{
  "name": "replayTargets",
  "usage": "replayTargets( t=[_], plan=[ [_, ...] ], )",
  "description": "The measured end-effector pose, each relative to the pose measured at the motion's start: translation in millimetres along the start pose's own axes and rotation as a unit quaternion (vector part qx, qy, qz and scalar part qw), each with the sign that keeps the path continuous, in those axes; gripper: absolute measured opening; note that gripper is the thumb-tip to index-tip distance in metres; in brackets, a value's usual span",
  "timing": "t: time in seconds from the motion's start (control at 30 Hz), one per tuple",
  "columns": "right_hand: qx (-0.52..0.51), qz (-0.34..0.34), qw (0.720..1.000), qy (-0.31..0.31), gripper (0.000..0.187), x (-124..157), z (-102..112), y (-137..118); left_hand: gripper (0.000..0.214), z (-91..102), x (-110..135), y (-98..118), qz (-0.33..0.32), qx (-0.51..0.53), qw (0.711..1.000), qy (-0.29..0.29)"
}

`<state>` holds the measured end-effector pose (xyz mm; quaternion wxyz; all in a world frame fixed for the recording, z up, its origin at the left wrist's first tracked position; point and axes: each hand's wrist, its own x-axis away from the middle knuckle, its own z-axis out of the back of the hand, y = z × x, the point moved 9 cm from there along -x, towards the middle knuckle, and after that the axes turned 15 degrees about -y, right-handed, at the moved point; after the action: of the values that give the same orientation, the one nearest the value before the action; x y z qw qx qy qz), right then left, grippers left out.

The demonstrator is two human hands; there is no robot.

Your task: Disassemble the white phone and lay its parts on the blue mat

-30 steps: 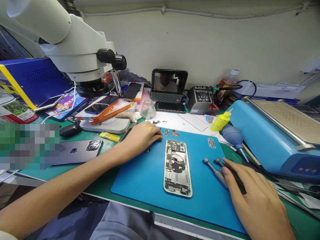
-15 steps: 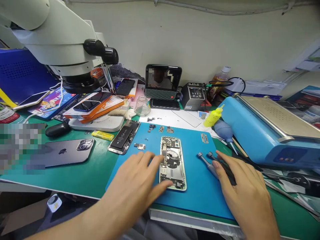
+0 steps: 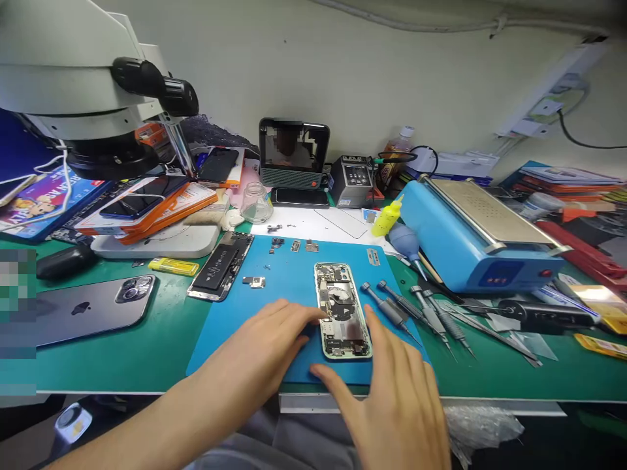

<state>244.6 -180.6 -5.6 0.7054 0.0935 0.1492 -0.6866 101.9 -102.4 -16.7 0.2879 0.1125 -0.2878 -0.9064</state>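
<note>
An opened phone chassis [image 3: 340, 310] with bare circuitry lies on a blue work mat [image 3: 289, 277]. My left hand [image 3: 264, 343] rests flat on the mat, fingers spread, its fingertips touching the chassis's left edge. My right hand [image 3: 396, 398] hovers open just below and right of the chassis, holding nothing. Several screwdrivers [image 3: 416, 313] lie on the mat's right edge, clear of my right hand. A removed battery [image 3: 220, 264] and small loose parts [image 3: 294, 247] sit near the mat's top left.
A microscope [image 3: 83, 85] overhangs the left side. A grey phone [image 3: 83, 307] lies face down at left. At right stands a blue heating machine [image 3: 470, 235], with a yellow bottle [image 3: 386, 219] beside it. A small screen [image 3: 292, 153] and a soldering station [image 3: 353, 179] line the back wall.
My left hand pulled back from the small parts at the mat's top to the chassis's left edge. My right hand left the screwdrivers and moved left, below the chassis. The view swung right.
</note>
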Motion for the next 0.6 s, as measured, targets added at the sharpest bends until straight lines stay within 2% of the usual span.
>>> replayTargets(
  t=[0.1,0.23,0.43,0.6],
  plan=[
    [-0.011,-0.030,0.999,0.008,0.076,1,-8,-3,0.035,6.0,-1,-5,-0.006,-0.003,1.000,-0.001],
    [-0.061,-0.003,0.998,-0.011,0.055,-1,-5,11,0.023,12.1,1,2,-0.026,-0.105,0.994,0.003],
    [-0.137,0.076,0.980,-0.126,0.065,5,2,31,0.032,7.0,9,32,-0.094,-0.212,0.973,-0.012],
    [-0.190,0.117,0.952,-0.210,0.071,2,-2,33,0.063,-9.5,-2,39,-0.113,-0.241,0.961,-0.068]
  ],
)
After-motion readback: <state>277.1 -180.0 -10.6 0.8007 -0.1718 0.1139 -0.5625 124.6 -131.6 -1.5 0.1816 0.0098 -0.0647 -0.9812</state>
